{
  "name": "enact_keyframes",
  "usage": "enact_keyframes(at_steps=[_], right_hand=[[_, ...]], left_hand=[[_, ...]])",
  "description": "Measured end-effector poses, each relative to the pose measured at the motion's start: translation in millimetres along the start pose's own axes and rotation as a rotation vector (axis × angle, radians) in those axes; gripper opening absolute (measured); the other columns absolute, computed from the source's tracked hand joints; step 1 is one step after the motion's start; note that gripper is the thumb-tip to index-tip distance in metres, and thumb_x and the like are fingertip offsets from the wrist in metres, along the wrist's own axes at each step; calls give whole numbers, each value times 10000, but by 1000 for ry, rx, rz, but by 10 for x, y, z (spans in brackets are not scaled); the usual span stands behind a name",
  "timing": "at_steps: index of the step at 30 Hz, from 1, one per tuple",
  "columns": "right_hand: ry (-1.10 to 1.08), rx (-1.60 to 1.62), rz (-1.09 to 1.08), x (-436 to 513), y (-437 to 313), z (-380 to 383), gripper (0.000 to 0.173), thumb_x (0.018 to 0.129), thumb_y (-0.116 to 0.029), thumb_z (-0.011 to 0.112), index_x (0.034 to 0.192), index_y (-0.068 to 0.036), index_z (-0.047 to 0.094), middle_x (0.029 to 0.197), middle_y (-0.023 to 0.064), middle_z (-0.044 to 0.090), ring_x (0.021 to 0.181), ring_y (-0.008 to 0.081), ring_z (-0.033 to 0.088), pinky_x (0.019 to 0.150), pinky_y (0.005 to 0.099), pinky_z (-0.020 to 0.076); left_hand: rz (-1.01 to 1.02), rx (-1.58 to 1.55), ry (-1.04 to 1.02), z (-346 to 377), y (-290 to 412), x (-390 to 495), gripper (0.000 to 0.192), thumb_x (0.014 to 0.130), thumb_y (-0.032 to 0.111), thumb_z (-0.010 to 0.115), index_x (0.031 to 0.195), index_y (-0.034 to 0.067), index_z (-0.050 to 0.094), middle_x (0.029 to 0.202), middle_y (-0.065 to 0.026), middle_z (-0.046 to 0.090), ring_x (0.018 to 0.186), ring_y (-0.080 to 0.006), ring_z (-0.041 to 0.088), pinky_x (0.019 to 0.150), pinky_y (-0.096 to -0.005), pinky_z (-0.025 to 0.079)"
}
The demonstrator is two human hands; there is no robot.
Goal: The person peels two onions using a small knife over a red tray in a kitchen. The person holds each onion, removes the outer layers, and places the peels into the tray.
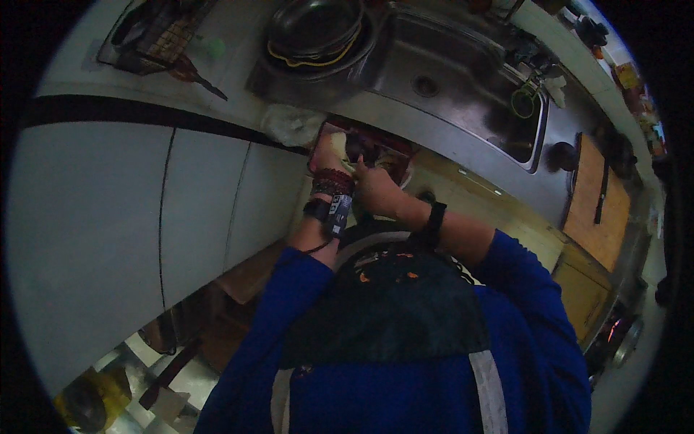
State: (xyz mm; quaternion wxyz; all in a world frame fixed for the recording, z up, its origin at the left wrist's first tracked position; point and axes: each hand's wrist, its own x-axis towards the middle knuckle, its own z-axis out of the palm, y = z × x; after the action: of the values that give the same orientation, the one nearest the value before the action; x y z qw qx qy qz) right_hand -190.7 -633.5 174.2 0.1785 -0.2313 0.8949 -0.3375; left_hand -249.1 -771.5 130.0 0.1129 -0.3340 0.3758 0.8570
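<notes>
My left hand (327,154) is curled around a pale yellow-green piece (339,143), which looks like a vegetable; I cannot tell which kind. Close beside it, my right hand (377,187) has its fingers bent in and meets the lower end of the pale piece. Anything inside those fingers is hidden. Both hands are over a red bin (409,146) just below the counter's front edge. Dark scraps (360,145), blurred, lie inside it. Bead bracelets and a dark band circle my left wrist, and a black band my right.
Ahead is a steel sink (434,59), with stacked pans (314,32) at its left. A clear plastic bag (293,125) hangs at the counter edge. On the right, a knife (602,190) rests on a wooden cutting board (583,206). A stove flame (614,330) burns further right. White cabinet doors (108,217) stand left.
</notes>
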Motion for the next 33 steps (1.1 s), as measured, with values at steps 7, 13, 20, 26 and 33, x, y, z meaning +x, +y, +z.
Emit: enact_keyframes(at_steps=[7, 13, 20, 26, 33], right_hand=[[-154, 287, 204, 20, 13, -347, 381, 892, -268, 615, 1111, 42, 631, 775, 218, 669, 746, 375, 681, 666, 462, 533], [-176, 333, 178, -119, -20, -607, 406, 887, -385, 634, 1006, 0, 686, 908, 245, 677, 894, 413, 662, 791, 488, 516], [20, 264, 66, -88, 391, -491, 245, 738, -244, 710, 898, -58, 721, 834, 161, 641, 773, 313, 653, 685, 413, 525], [194, -148, -361, 117, 631, -447, 200, 768, -155, 634, 885, -5, 696, 815, 170, 667, 697, 337, 662, 630, 419, 534], [-57, 800, 410, 171, 395, -722, 231, 797, -145, 608, 900, 57, 651, 732, 162, 652, 600, 271, 671, 538, 397, 530]], left_hand=[[115, 95, -23, -105, 6, 101, 421, 1013, 453, 435, 1155, 97, 609, 1139, -98, 654, 1036, -287, 642, 874, -480, 541], [-11, -222, -75, 34, 76, -215, 427, 958, 433, 540, 1194, 80, 583, 1126, -83, 639, 987, -291, 639, 885, -465, 534], [-147, -251, 48, 14, 251, -412, 435, 928, 459, 534, 1228, 149, 591, 1202, -101, 620, 1122, -352, 582, 892, -558, 515], [-146, -111, -38, -85, 240, -390, 440, 906, 428, 563, 1242, 145, 599, 1221, -102, 631, 1136, -340, 608, 913, -575, 512], [-217, -91, -199, -25, 297, -429, 411, 920, 386, 588, 1239, 127, 593, 1224, -113, 628, 1128, -360, 606, 904, -611, 516]])
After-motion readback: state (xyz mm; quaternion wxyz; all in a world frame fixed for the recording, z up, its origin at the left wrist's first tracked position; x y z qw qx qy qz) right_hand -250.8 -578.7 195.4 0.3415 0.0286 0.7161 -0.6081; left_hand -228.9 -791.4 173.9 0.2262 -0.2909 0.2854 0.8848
